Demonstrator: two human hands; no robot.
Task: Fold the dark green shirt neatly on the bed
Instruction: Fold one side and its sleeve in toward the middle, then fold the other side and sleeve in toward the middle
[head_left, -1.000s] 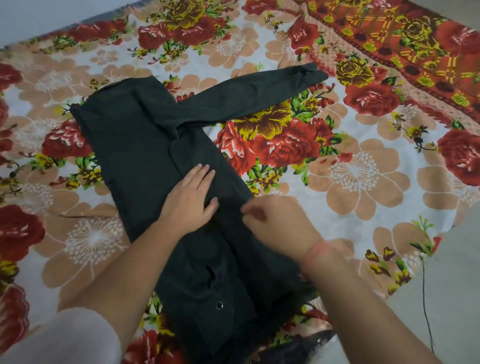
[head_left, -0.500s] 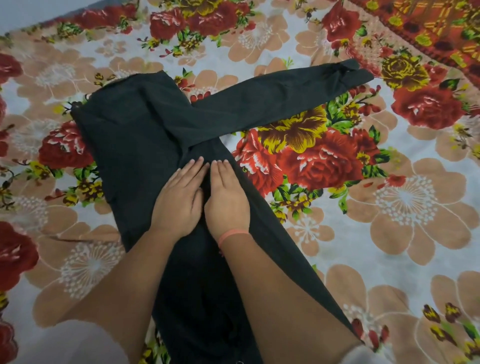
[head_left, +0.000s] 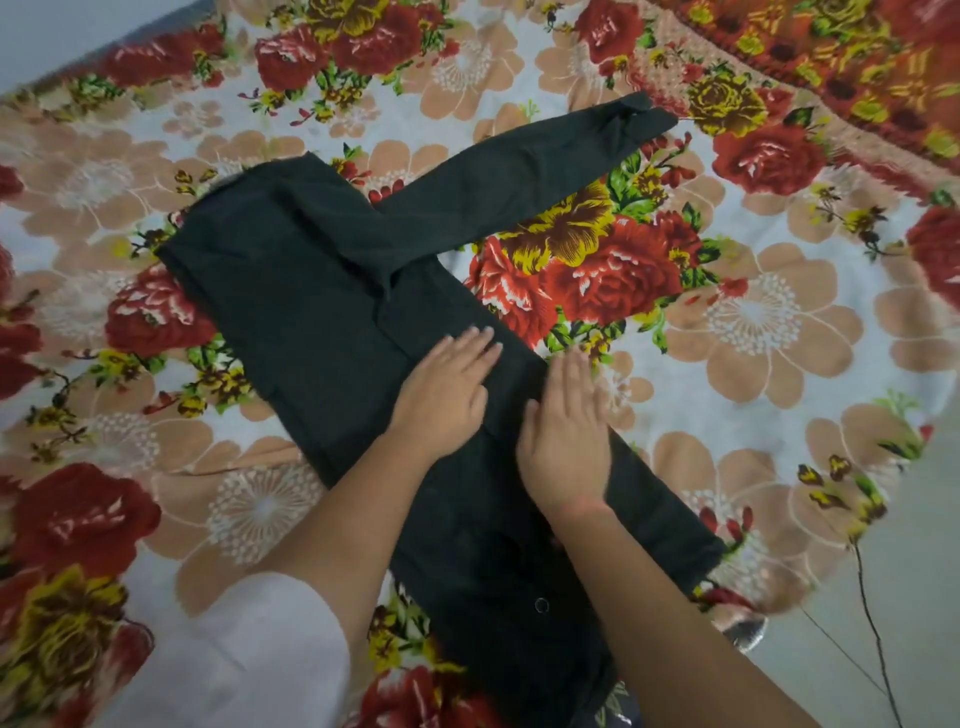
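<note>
I see the dark green long-sleeved fabric shirt (head_left: 311, 291) lying on the floral-print bedspread (head_left: 753, 322); my forearms hide its lower part. Left hand (head_left: 441, 395) and right hand (head_left: 566, 441) rest flat on it, fingers extended, gripping nothing. One sleeve (head_left: 519, 171) extends up and right.

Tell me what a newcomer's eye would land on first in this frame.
The dark green shirt lies across the middle of the loud floral bedspread, with one sleeve stretched out toward the upper right. Both hands press flat on it side by side: the left hand on the body, the right hand at its right edge.
</note>
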